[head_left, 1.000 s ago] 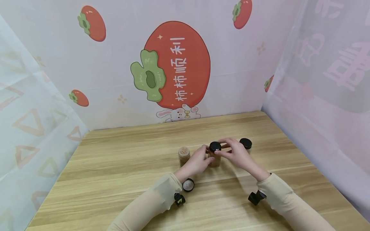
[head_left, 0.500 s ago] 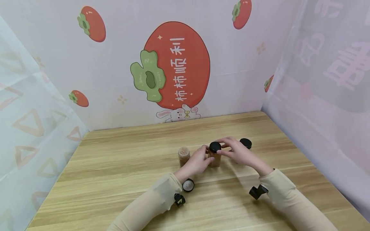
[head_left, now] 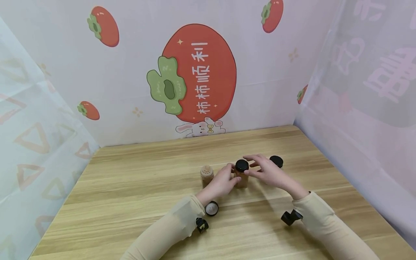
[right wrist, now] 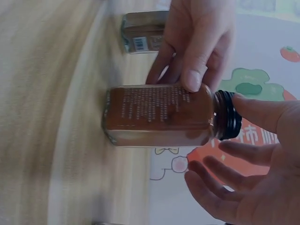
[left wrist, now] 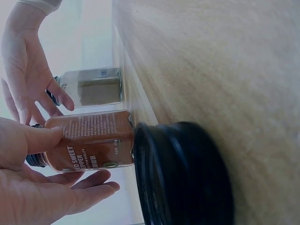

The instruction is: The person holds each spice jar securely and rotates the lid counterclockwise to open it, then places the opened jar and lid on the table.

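In the head view my left hand (head_left: pixel 221 183) holds a square glass spice jar (head_left: pixel 241 181) upright on the table. Its label reads "ED SWEET EPPER" in the left wrist view, and reddish-brown powder fills the jar (right wrist: pixel 159 115). A ridged black cap (right wrist: pixel 229 115) sits on its neck. My right hand (head_left: pixel 268 172) is at that cap; the thumb touches its side while the other fingers stand a little apart from it. Left of the jar stands a second spice jar (head_left: pixel 206 176), uncapped, its perforated shaker top showing.
A loose black cap (head_left: pixel 211 208) lies upside down near my left wrist. Behind my right hand stands another jar with a black cap (head_left: pixel 276 161), partly hidden. All rest on a wooden table (head_left: pixel 136 202), with printed cloth behind and at both sides.
My right hand's fingers have spread away from the cap, and the right forearm has shifted slightly to the right. My left hand and the jar have kept their place.
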Demonstrator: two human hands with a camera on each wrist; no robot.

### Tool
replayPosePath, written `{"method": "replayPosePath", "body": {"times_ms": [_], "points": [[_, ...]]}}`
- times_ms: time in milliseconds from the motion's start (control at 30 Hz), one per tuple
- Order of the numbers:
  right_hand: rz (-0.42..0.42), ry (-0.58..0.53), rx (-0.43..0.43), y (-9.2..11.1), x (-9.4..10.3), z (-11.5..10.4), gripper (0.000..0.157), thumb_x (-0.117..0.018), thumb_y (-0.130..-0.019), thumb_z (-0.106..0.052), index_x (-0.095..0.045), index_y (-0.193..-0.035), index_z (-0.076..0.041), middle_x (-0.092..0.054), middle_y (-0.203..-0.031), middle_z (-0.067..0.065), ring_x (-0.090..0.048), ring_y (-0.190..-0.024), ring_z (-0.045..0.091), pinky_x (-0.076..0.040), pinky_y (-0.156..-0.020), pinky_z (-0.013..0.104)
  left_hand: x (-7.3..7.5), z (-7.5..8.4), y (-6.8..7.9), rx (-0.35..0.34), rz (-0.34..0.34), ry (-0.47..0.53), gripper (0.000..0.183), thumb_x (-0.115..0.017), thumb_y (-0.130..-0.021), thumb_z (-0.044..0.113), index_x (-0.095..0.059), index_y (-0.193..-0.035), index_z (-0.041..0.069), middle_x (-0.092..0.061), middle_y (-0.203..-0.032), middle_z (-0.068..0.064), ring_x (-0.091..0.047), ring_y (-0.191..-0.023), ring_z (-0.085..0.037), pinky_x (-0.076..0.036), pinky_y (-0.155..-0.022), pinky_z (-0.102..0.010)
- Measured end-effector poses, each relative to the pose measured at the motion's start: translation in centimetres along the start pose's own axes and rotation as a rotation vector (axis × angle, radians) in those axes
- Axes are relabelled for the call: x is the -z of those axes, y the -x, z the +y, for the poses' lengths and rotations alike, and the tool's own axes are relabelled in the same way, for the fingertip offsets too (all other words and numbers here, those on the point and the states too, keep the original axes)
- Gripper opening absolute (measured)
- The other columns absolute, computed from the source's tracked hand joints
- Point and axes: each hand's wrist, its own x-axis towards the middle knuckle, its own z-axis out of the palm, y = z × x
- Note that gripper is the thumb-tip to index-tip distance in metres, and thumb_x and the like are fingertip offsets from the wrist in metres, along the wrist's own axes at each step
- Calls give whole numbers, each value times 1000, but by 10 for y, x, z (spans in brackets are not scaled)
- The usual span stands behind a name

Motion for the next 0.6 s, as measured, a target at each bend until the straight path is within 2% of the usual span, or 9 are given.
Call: {"method": "replayPosePath", "body": {"times_ms": [233, 600], "points": [[120, 23, -27, 3, -12, -1, 48, -64, -91, -30, -52, -128, -1, -53, -126, 22, -60, -105, 39, -55, -79, 45, -1, -2, -1, -3, 4, 3, 36, -59, -94, 22, -49, -124, 4, -58, -122, -15, -57, -106, -22, -49, -86, -34], [221, 18, -82, 2, -20, -6, 47, -69, -86, -34, -56, -118, -2, -56, -120, 19, -58, -108, 38, -54, -79, 46, -1, -2, -1, -9, 4, 5, 34, -58, -95, 23, -50, -123, 6, -58, -122, -14, -56, -99, -17, -48, -80, -29]]}}
